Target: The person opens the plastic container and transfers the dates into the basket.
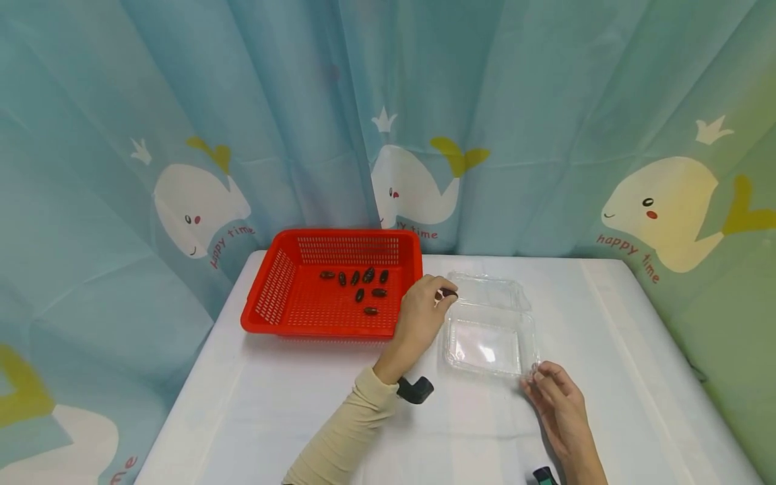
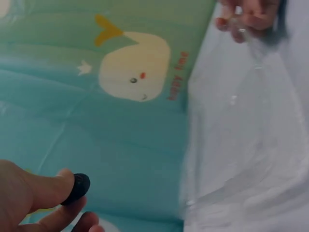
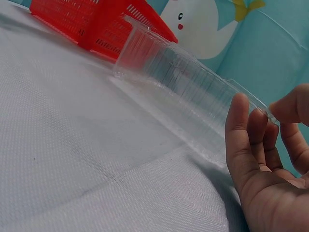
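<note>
My left hand [image 1: 419, 313] pinches a dark brown oval date [image 1: 447, 292] between thumb and fingertips, above the left side of an open clear plastic box [image 1: 485, 367]. Up close in the left wrist view, the date [image 2: 77, 189] looks nearly black. My right hand [image 1: 559, 404] pinches the near right corner of the box's rim, with the fingers against its outer wall in the right wrist view. The hinged lid [image 1: 488, 291] lies folded back behind the box. Several more dates [image 1: 378, 292] lie spread in a red plastic basket [image 1: 261, 323] just left of my left hand.
A white cloth covers the table [image 1: 291, 411]. Behind it hangs a blue-green curtain [image 1: 533, 135] printed with white whales. The basket stands near the back edge, left of the box, and my left forearm reaches past its near right corner.
</note>
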The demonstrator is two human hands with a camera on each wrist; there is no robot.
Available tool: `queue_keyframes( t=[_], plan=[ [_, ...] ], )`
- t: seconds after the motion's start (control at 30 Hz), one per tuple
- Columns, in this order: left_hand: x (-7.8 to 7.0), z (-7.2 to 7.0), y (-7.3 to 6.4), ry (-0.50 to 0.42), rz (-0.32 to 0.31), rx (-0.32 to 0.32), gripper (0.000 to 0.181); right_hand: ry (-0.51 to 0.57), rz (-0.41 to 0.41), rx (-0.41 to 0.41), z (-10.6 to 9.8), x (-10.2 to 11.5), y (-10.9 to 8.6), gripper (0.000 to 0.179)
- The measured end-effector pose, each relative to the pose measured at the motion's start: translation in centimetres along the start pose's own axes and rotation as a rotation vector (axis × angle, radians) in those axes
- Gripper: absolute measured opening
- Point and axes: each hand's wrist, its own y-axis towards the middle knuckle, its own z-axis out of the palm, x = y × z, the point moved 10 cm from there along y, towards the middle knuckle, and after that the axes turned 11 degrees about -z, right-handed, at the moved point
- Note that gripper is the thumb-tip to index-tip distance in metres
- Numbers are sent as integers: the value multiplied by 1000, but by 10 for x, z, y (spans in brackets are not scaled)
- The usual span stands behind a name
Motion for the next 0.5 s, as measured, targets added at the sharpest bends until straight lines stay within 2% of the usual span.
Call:
queue_keyframes(
  t=[0.13,0.27,0.4,0.5],
  plan=[
    [5,-21,6,-106,-5,29,13,13,3,0,1,-1,-1,15],
    [19,-37,15,-180,-64,83,15,20,-4,6,2,-1,0,15],
    [35,-57,24,-210,-135,123,18,12,-4,6,1,0,0,15],
    [42,-73,30,-219,-153,142,18,7,-4,1,0,1,-1,16]
  ],
)
